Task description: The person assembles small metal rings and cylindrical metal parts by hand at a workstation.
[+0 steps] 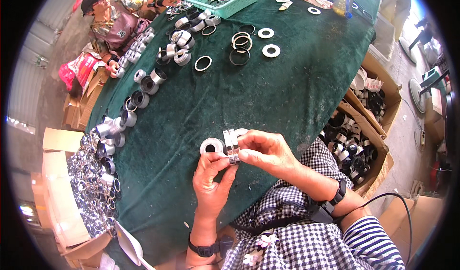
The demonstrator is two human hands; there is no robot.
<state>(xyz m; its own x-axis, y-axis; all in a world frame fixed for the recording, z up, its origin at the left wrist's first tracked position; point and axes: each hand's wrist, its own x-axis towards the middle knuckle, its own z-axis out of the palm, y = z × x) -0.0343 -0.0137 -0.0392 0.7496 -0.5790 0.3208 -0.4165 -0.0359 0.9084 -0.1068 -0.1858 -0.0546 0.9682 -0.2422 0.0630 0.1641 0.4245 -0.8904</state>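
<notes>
Left hand (212,176): pinching silver ring (230,145)
Right hand (268,151): gripping it too
Round part (211,141): near front edge of table (172,119)

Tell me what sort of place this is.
Probably a small-parts workshop: silver and black cylindrical parts lie on a green-covered table, open cardboard boxes hold more, and a co-worker is at the same table.
</notes>
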